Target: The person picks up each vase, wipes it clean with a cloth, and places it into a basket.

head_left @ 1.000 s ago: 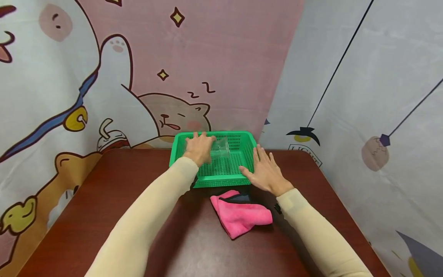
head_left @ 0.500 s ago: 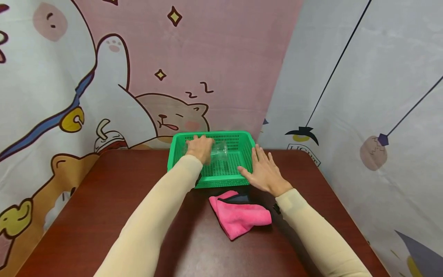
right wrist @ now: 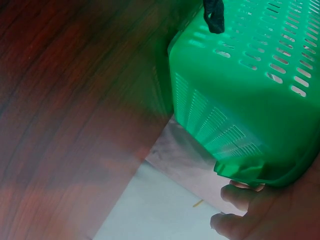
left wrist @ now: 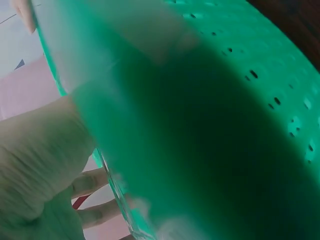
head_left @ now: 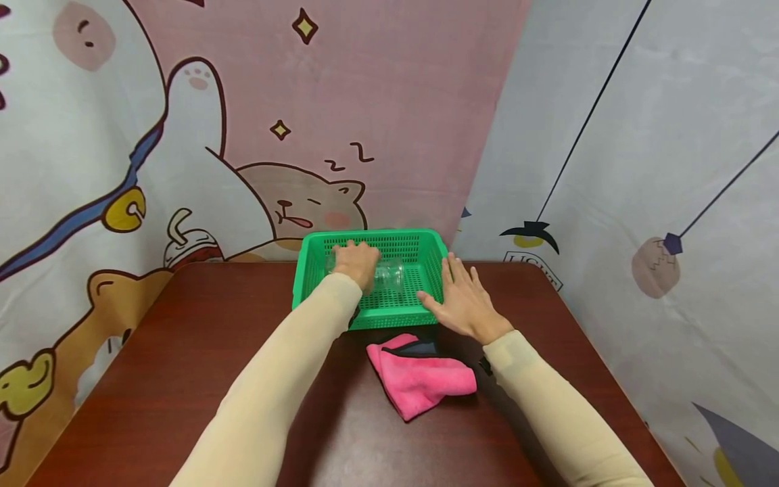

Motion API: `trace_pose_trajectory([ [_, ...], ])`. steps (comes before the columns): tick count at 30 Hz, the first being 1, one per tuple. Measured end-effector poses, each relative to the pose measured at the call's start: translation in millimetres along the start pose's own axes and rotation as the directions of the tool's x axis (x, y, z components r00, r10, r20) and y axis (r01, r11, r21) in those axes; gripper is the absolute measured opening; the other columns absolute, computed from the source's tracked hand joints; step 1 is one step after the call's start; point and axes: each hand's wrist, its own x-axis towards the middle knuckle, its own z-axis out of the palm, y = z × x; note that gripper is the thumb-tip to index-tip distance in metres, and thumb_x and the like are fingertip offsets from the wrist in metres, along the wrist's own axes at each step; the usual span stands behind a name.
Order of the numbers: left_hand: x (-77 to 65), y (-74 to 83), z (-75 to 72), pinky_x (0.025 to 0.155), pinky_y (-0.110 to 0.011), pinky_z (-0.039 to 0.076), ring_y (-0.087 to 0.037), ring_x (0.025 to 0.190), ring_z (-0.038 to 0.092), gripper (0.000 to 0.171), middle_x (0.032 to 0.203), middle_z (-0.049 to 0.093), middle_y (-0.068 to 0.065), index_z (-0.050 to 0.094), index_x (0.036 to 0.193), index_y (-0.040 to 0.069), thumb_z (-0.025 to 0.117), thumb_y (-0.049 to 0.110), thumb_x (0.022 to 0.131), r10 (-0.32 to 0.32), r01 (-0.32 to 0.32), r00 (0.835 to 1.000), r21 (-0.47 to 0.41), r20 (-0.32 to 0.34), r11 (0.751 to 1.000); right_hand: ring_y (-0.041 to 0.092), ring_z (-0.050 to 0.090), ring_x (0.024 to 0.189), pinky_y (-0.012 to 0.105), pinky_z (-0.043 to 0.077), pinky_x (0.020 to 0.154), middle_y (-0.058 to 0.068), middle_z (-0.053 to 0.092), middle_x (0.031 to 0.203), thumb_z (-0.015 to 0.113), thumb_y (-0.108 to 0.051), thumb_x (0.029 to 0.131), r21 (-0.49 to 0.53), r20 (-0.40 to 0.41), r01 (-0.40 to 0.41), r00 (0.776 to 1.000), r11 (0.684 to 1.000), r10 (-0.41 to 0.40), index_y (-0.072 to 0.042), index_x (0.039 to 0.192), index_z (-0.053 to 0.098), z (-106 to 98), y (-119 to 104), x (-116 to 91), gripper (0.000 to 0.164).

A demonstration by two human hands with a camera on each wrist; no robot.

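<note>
A clear, see-through cup [head_left: 391, 275] lies on its side inside the green perforated basket [head_left: 395, 316]. My left hand [head_left: 358, 264] reaches over the basket and grips the cup from above, hiding its middle. Close up in the left wrist view, fingers [left wrist: 92, 182] show beyond the cup's transparent edge, with the green basket behind. At the basket's right side, my right hand [head_left: 467, 303] has its fingers straight, with the thumb over the front corner. The right wrist view shows fingertips [right wrist: 236, 196] at the basket's rim.
A pink cloth [head_left: 422, 382] with a dark underside lies folded on the brown wooden table [head_left: 341, 446], in front of the basket. Behind the table hangs a cartoon-printed curtain [head_left: 420, 122], with a pale wall covering [head_left: 688, 169] on the right.
My left hand has shifted slightly right and down with the cup, which now sits lower in the basket. The right hand stays at the basket's side.
</note>
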Motion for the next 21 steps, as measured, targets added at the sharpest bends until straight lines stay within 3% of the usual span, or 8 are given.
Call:
trace_pose_trajectory([
  [7, 1.7, -0.1, 1.4, 0.088, -0.069, 0.036, -0.04, 0.117, 0.046, 0.066, 0.124, 0.056, -0.006, 0.06, 0.13, 0.032, 0.086, 0.024, 0.069, 0.019, -0.02, 1.0, 0.039, 0.02, 0.999, 0.029, 0.003, 0.145, 0.053, 0.003, 0.113, 0.012, 0.0, 0.16, 0.022, -0.081, 0.085, -0.009, 0.0, 0.0, 1.0, 1.0, 0.0, -0.004, 0.154, 0.007, -0.2, -0.3, 0.0, 0.104],
  [15, -2.4, 0.3, 1.2, 0.084, -0.064, 0.042, -0.039, 0.117, 0.046, 0.071, 0.127, 0.054, -0.007, 0.056, 0.133, 0.032, 0.086, 0.027, 0.069, 0.025, -0.027, 0.999, 0.083, 0.026, 0.996, 0.029, 0.004, 0.145, 0.053, 0.003, 0.113, 0.013, 0.001, 0.16, 0.022, -0.081, 0.086, -0.012, -0.006, 0.005, 1.0, 1.0, -0.005, -0.004, 0.154, 0.008, -0.2, -0.4, -0.2, 0.104],
  [21, -1.2, -0.4, 1.8, 0.085, -0.063, 0.041, -0.038, 0.119, 0.045, 0.088, 0.132, 0.051, -0.008, 0.051, 0.138, 0.033, 0.092, 0.035, 0.061, 0.03, -0.034, 0.998, 0.07, 0.058, 0.997, 0.028, 0.003, 0.145, 0.053, 0.003, 0.113, 0.013, 0.0, 0.16, 0.021, -0.08, 0.086, -0.008, -0.002, 0.003, 1.0, 1.0, -0.003, -0.004, 0.154, 0.007, 0.4, -0.1, 0.4, 0.103],
])
